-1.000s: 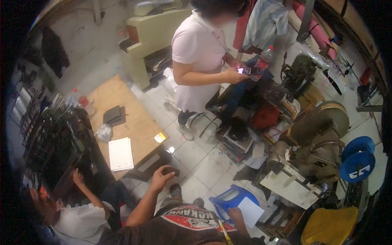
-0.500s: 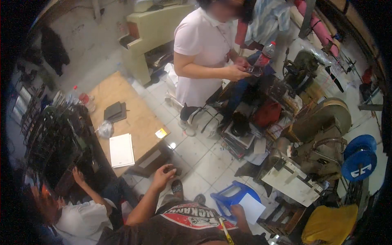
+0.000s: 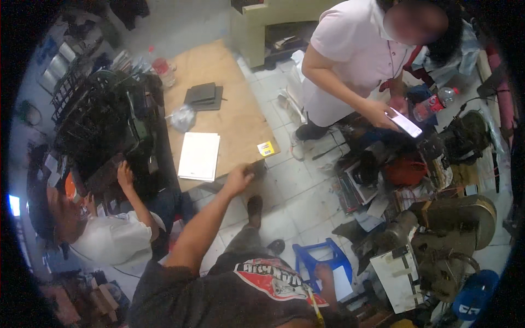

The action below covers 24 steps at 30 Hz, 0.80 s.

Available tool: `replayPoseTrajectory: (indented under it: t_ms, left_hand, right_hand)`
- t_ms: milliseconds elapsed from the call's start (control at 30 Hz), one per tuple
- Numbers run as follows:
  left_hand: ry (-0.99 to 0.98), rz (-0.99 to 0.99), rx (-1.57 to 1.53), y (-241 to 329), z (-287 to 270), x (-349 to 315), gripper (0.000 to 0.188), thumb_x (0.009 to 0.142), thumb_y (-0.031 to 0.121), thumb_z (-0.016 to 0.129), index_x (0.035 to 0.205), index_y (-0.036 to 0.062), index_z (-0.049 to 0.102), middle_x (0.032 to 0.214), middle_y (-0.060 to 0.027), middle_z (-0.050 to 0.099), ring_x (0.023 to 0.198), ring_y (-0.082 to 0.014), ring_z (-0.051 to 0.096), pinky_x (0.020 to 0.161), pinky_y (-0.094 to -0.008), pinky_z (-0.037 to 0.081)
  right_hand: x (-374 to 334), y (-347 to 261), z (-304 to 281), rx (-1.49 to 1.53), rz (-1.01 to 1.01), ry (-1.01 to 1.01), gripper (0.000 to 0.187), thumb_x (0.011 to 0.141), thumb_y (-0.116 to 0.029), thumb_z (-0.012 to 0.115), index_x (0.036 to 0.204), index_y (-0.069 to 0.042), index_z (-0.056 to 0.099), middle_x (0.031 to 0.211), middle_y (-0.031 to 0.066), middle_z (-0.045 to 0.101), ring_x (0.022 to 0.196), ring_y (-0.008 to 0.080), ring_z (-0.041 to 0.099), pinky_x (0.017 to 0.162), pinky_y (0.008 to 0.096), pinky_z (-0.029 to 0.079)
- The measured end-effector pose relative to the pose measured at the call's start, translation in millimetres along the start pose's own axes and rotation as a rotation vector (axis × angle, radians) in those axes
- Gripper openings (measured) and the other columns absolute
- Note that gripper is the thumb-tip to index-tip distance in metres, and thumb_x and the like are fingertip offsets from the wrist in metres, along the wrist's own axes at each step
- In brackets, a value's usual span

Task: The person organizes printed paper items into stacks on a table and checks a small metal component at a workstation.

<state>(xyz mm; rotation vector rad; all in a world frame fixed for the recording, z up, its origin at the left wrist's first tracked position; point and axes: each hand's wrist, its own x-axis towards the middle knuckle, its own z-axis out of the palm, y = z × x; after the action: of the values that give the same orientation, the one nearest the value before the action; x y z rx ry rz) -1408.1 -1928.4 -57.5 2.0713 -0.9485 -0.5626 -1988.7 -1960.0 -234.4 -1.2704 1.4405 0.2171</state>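
Note:
My left hand [image 3: 239,180] reaches out at the near right corner of the wooden table [image 3: 240,98]. Its fingers are closed on what looks like a small dark flat piece [image 3: 257,168], too blurred to name more exactly. Low on the right, my right hand [image 3: 326,273] grips a white sheet of paper [image 3: 343,284], beside a blue plastic stool [image 3: 309,254]. Nearest the left hand on the tabletop are a white paper folder [image 3: 199,157] and a small yellow card [image 3: 266,148].
Black notebooks [image 3: 203,95], a clear plastic bag [image 3: 181,118] and a bottle [image 3: 161,66] stand farther along the table. A standing person [image 3: 355,60] holds a lit phone [image 3: 404,123]. Another person [image 3: 112,238] works at left. Machinery [image 3: 437,262] and stacked papers [image 3: 355,186] crowd the right.
My view has swung, with the table and standing person shifting rightward in it. My left hand is now closer to the table corner. The standing person's phone has tilted, showing its lit screen.

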Motion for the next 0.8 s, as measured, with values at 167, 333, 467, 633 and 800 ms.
replayPoseTrajectory:
  t_ms: [167,333,467,633,800]
  left_hand:
    - [-0.038,-0.068,0.039,-46.0,-42.5,94.2,0.035,0.078,0.004,0.064,0.11,-0.0019,0.053,0.1,-0.0159,0.063,0.094,-0.0264,0.062,0.082,-0.0349,0.049]
    - [0.013,-0.094,-0.241,-134.7,-38.7,139.3,0.03,0.078,0.007,0.067,0.103,0.0041,0.051,0.093,-0.009,0.062,0.086,-0.0177,0.061,0.077,-0.0302,0.048]
    - [0.001,-0.139,-0.144,-131.3,-49.4,140.4,0.03,0.076,0.005,0.068,0.103,0.0061,0.054,0.096,-0.0131,0.063,0.089,-0.0265,0.062,0.08,-0.0338,0.048]
    - [0.053,-0.205,-0.058,-118.9,-65.1,125.2,0.019,0.075,0.006,0.066,0.092,0.0011,0.058,0.093,-0.0182,0.063,0.089,-0.0337,0.06,0.078,-0.0385,0.046]
    - [0.063,-0.18,0.012,-123.6,-58.9,115.9,0.027,0.073,0.008,0.068,0.097,0.0,0.059,0.097,-0.0205,0.06,0.094,-0.0358,0.057,0.082,-0.0408,0.045]
  right_hand:
    - [13.6,-105.6,-0.2,0.066,-0.203,0.074,0.016,0.081,-0.018,0.063,0.085,-0.003,0.061,0.069,0.0051,0.059,0.054,0.0152,0.056,0.045,0.0291,0.044]
    - [17.7,-186.4,28.2,-0.147,-0.467,0.091,0.02,0.081,-0.023,0.064,0.082,-0.003,0.061,0.072,0.0042,0.058,0.06,0.0162,0.058,0.051,0.0295,0.048]
    - [2.2,-270.4,50.3,-0.038,-0.039,0.003,0.022,0.081,-0.026,0.063,0.081,-0.003,0.061,0.078,0.0069,0.06,0.069,0.0182,0.06,0.059,0.0316,0.05]
    - [32.1,-337.8,89.3,-0.489,-0.356,-0.114,0.035,0.081,-0.029,0.062,0.1,0.0,0.059,0.098,0.0197,0.062,0.093,0.0304,0.061,0.079,0.0382,0.049]
    - [67.3,-449.4,171.1,-1.041,-0.664,-0.261,0.055,0.08,-0.033,0.059,0.124,-0.003,0.046,0.11,0.0231,0.057,0.1,0.038,0.057,0.086,0.0434,0.046]
